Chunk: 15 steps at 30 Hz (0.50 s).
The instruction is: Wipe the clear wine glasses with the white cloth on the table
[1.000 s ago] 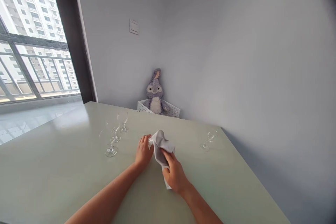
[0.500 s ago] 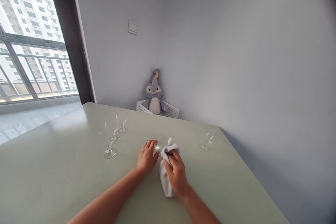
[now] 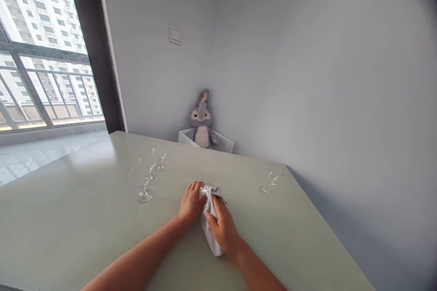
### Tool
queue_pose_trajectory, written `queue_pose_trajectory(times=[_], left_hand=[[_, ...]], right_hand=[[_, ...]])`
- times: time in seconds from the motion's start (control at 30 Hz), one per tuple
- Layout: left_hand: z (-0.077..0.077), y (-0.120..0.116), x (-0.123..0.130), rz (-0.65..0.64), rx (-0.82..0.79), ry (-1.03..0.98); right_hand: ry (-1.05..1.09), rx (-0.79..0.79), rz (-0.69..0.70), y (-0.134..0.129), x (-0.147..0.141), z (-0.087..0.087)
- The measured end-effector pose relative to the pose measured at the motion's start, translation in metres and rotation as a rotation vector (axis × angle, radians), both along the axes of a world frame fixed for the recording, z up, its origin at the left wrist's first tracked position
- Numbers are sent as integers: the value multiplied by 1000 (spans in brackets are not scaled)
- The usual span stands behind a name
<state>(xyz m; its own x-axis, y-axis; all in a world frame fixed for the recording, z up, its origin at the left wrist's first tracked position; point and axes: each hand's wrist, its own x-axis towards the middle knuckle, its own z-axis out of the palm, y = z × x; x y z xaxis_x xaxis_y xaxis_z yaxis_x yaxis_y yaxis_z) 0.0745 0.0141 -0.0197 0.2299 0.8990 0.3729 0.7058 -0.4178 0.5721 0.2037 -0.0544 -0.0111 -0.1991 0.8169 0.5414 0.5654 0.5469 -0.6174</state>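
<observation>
My left hand is closed around a clear wine glass, whose stem is mostly hidden by the fingers. The glass is tilted low over the table, its foot showing faintly past the left fingers and its bowl toward the right. A pale grey-white cloth is gripped in my right hand, which presses it against the bowl. One end of the cloth hangs down toward me.
Three stemmed glasses stand on the left of the pale green table, the nearest glass in front. Another glass is near the right edge. Behind the table, a plush rabbit sits in a white basket in the corner.
My right hand has moved left with the cloth, bringing it from beside the glass onto its bowl. The left hand has kept its hold in nearly the same spot.
</observation>
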Motion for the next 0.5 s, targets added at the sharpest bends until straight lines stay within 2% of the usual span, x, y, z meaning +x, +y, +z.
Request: queue_pose_trajectory(times=[0.13,0.23,0.3,0.4,0.5], left_hand=[[1,-5,4,-85,57,50],[1,-6,6,-77,12,108],[1,-4,5,-46,-47,116],[0,4,0,30,-97,76],[0,11,-6,137,-141,34]], right_hand=[[148,-192,44,1,1,-3],[184,-234,29,2,4,-1],[139,-166,32,3,7,2],[36,67,9,5,13,5],[32,225,-200,7,23,6]])
